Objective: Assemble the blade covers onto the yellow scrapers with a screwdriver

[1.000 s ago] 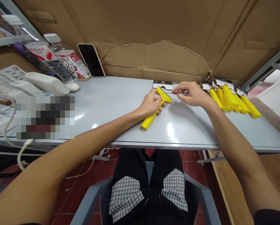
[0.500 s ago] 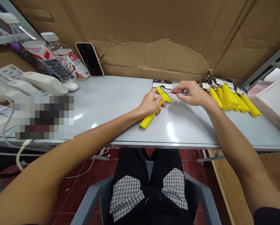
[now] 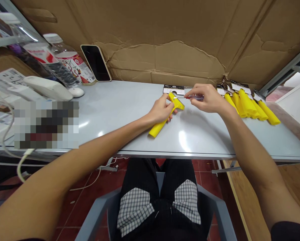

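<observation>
My left hand (image 3: 163,108) is closed round the neck of a yellow scraper (image 3: 158,129), whose handle slants down toward the front edge of the table. Its wide head carries small metal screws. Between the fingertips of my right hand (image 3: 207,98) is a screwdriver (image 3: 193,97) with a dark red, partly clear handle. The thin shaft points left, and its tip meets the scraper's head near a screw; whether it sits in the slot is too small to tell. Just behind the head lies a black-and-white card (image 3: 173,89).
Several yellow scrapers (image 3: 247,103) with cards lie at the right. A phone (image 3: 96,63) leans on the cardboard wall (image 3: 185,63). Bottles (image 3: 73,62), a white mouse (image 3: 76,92) and a blurred-out patch (image 3: 46,125) are at the left of the grey table (image 3: 124,100).
My right hand and the screwdriver have shifted very slightly right and up. The scraper stays in my left hand, almost unmoved.
</observation>
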Demonstrator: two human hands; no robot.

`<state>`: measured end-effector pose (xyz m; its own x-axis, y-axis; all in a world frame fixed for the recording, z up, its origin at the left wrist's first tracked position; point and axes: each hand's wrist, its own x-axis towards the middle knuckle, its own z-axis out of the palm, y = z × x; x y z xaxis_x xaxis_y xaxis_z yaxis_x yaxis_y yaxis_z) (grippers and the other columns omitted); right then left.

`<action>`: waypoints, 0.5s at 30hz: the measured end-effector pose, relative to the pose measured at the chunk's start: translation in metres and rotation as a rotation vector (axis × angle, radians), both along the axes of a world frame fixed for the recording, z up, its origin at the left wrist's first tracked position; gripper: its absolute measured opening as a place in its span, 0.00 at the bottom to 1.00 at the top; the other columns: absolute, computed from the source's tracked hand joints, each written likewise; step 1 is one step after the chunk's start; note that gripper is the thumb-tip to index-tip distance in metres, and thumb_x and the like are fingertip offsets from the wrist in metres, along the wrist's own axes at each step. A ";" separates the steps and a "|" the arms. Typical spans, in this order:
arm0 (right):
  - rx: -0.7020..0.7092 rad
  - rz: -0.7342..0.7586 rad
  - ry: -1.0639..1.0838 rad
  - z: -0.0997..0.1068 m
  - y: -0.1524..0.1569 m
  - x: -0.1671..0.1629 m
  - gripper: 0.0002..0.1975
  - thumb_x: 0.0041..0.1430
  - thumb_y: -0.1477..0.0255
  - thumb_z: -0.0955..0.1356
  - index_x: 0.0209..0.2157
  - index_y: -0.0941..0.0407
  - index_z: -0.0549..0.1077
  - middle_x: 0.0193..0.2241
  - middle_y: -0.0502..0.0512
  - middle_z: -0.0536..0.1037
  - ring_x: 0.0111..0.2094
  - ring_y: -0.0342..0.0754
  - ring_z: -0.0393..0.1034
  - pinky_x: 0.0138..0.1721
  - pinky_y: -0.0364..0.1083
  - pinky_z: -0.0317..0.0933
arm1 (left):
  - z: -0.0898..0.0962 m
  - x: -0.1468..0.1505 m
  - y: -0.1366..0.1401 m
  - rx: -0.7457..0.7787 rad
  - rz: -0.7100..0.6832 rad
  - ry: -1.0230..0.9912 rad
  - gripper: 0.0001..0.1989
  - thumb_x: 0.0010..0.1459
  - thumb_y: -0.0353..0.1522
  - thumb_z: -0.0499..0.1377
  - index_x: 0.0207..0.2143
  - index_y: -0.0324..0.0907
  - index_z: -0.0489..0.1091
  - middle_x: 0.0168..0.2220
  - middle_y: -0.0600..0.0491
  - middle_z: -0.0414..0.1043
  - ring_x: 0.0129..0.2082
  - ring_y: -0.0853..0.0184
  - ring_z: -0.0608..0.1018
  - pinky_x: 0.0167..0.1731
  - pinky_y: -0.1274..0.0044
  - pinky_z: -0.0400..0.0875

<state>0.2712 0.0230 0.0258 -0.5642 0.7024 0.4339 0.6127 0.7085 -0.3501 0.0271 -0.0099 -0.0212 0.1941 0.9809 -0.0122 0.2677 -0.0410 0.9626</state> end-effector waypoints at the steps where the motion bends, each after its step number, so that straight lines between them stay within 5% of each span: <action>1: -0.001 -0.005 -0.004 0.001 -0.001 0.000 0.16 0.61 0.71 0.71 0.47 0.51 0.90 0.39 0.57 0.82 0.32 0.51 0.69 0.38 0.53 0.64 | 0.000 0.000 0.000 -0.003 0.002 -0.002 0.07 0.76 0.26 0.53 0.46 0.48 0.58 0.34 0.54 0.83 0.19 0.72 0.74 0.21 0.78 0.70; 15: 0.026 0.000 -0.012 0.000 -0.001 -0.003 0.16 0.60 0.72 0.72 0.47 0.52 0.91 0.38 0.59 0.84 0.35 0.53 0.74 0.41 0.54 0.67 | 0.001 -0.001 -0.001 0.009 0.012 -0.020 0.08 0.75 0.25 0.53 0.46 0.48 0.58 0.33 0.54 0.83 0.19 0.71 0.74 0.21 0.78 0.69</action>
<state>0.2686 0.0218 0.0253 -0.5695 0.6911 0.4451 0.6170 0.7171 -0.3241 0.0264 -0.0108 -0.0200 0.1829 0.9831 -0.0001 0.2492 -0.0463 0.9673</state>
